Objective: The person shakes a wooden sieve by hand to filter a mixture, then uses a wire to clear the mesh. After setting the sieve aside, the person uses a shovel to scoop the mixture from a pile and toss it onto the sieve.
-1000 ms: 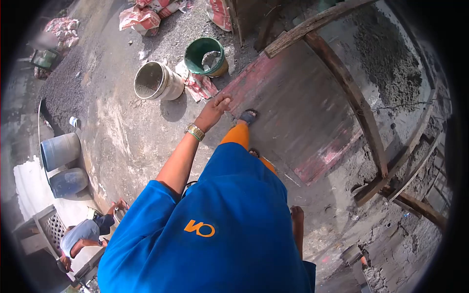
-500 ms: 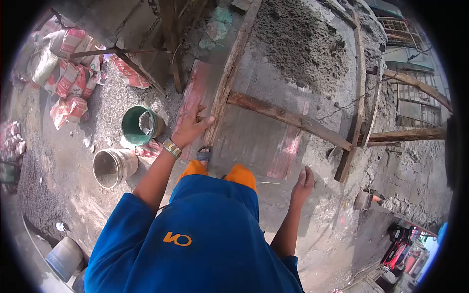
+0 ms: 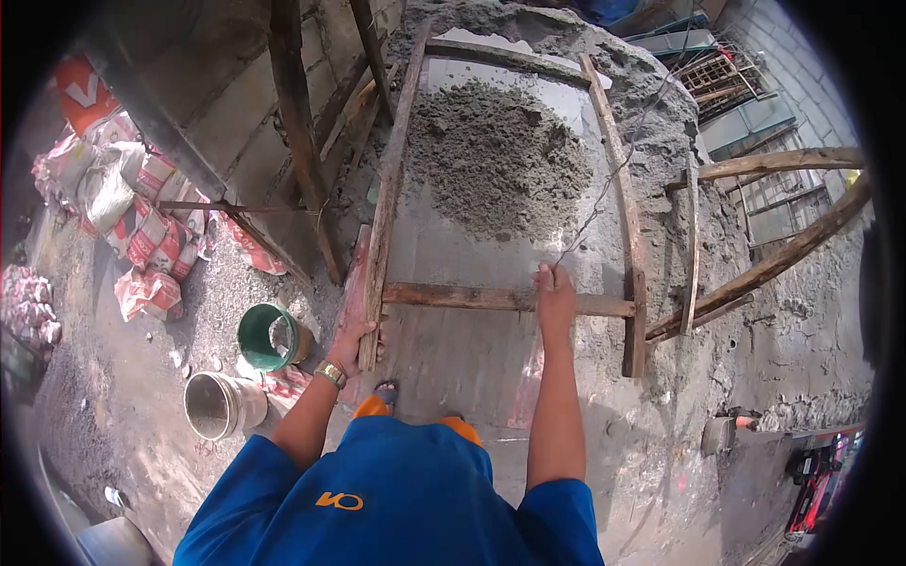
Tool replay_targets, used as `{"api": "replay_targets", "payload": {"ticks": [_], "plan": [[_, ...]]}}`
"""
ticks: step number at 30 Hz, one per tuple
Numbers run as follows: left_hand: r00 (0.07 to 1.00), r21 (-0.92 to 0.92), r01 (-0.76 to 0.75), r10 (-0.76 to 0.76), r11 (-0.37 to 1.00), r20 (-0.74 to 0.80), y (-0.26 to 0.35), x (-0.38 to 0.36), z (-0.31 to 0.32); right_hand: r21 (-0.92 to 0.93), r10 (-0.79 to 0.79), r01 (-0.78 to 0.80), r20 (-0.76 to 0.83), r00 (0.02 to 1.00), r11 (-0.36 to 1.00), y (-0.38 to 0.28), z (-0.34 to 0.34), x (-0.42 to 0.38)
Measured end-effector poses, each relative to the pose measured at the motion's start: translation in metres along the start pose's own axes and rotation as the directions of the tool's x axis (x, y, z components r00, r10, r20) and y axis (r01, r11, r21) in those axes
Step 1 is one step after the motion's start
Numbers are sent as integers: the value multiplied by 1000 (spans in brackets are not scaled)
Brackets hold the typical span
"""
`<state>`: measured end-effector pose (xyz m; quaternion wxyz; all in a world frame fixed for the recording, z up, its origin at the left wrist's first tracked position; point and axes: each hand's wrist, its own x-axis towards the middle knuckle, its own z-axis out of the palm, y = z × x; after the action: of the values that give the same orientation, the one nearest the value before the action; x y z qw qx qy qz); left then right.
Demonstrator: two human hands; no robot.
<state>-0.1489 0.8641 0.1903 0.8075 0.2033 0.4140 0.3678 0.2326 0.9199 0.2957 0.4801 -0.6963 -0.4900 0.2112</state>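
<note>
A rectangular wooden frame (image 3: pixel 510 299) of rough beams lies before me, with a heap of damp grey sand or mortar mix (image 3: pixel 500 156) inside its outline. My left hand (image 3: pixel 353 345), with a watch on its wrist, is closed around the near end of the frame's left beam. Above the near crossbar is my right hand (image 3: pixel 555 286), its fingers pinched on the lower end of a thin wire (image 3: pixel 604 193). From there the wire runs up and to the right, across the frame's right beam.
To my left stand a green bucket (image 3: pixel 267 337) and a whitish bucket (image 3: pixel 225 406). Torn red-and-white sacks (image 3: pixel 142 226) are piled beyond them. Wooden posts (image 3: pixel 307 141) lean at the upper left. Rough poles (image 3: pixel 774 259) stick out at right, and a shovel (image 3: pixel 720 434) lies lower right.
My left hand has closed on the beam end. My right hand has moved up and forward from beside my body to the wire. The view has shifted, showing more of the frame.
</note>
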Motion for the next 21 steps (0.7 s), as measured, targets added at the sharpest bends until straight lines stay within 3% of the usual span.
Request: {"api": "replay_targets", "payload": {"ticks": [4, 6, 7, 9, 16, 21], "plan": [[998, -7, -2, 1, 1000, -67, -9, -10, 13, 79, 5, -7, 19, 1000, 997, -8, -18, -8], [997, 11, -8, 8, 1000, -81, -12, -15, 20, -166, -157, 162, 45, 987, 973, 8, -20, -2], [993, 13, -4, 5, 1000, -117, -13, -19, 21, -162, -167, 170, 29, 986, 972, 4, -25, -1], [993, 12, -5, 7, 1000, -119, -15, -26, 25, -202, -95, 132, 184, 978, 970, -4, -35, 2], [982, -8, 68, -68, 998, -177, -3, -69, 62, -248, -177, 229, 218, 960, 941, -11, -64, -3], [980, -90, 161, -170, 983, -103, 26, -103, 79, -258, -187, 259, 273, 944, 931, -54, -99, -12]]}}
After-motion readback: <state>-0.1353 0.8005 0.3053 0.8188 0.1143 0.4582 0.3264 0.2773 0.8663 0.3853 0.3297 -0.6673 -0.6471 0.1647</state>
